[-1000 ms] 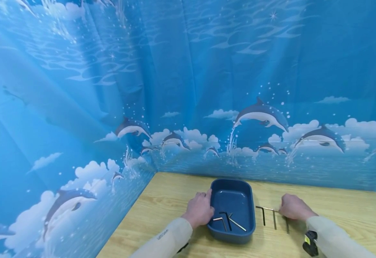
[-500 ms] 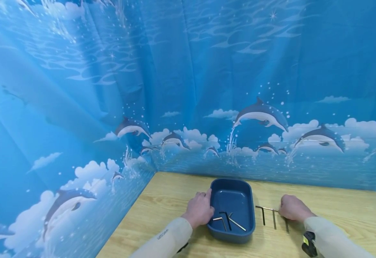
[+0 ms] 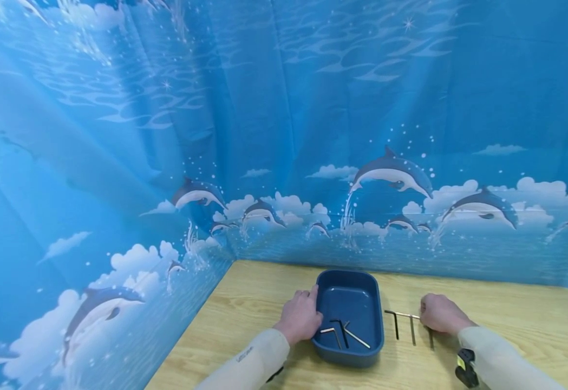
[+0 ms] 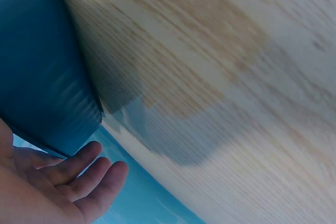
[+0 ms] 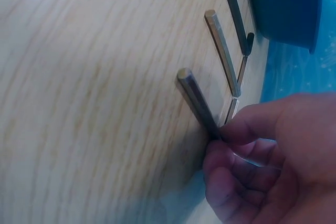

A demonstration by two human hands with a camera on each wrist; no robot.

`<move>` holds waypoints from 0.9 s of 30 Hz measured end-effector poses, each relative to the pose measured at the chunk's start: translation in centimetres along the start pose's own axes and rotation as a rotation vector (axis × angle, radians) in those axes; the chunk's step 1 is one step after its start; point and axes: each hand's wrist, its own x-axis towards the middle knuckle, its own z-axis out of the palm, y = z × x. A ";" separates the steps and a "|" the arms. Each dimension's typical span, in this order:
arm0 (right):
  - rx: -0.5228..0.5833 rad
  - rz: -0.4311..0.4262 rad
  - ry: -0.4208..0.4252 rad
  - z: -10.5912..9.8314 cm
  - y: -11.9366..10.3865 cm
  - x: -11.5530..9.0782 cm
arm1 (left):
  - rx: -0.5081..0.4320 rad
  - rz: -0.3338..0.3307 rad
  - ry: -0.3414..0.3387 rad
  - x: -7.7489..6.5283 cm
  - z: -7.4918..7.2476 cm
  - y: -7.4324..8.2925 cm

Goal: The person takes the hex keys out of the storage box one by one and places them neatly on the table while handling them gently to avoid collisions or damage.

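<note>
My left hand (image 3: 299, 316) lies along the left rim of a dark blue tray (image 3: 381, 325), index finger stretched along the edge. In the left wrist view, the other fingers (image 4: 107, 184) hang relaxed beside the tray's outer wall. To the tray's right, my right hand (image 3: 442, 314) pinches the bent end of a grey hex key (image 5: 198, 100) between thumb and fingertips, its long arm sticking out over the wood. Beside it lie a brass-toned hex key (image 5: 223, 51) and a black hex key (image 5: 236, 19), their short arms in one line.
Inside the tray are a black hex key (image 3: 340, 331), a gold hex key (image 3: 358, 337) and a smaller brass-toned hex key (image 3: 330, 330). The wood-grain table (image 3: 264, 287) ends at a blue dolphin-print curtain (image 3: 284, 162) at the back and left.
The view has shifted very slightly. The right hand stays at the grey hex key with barely any motion, and the left hand keeps its place at the tray.
</note>
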 end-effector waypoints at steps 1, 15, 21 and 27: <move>0.000 -0.005 0.002 0.0 0.0 0.0 | 0.002 -0.001 -0.001 0.0 0.0 0.0; -0.040 0.011 0.017 -0.9 -1.2 -0.3 | -0.002 -0.012 -0.017 -0.1 0.0 0.0; -0.038 -0.034 0.049 -1.6 -3.4 -0.2 | -0.007 -0.015 -0.017 0.0 -0.1 0.1; -0.052 -0.098 0.069 -2.0 -6.7 0.2 | -0.005 -0.019 -0.017 0.1 0.0 0.0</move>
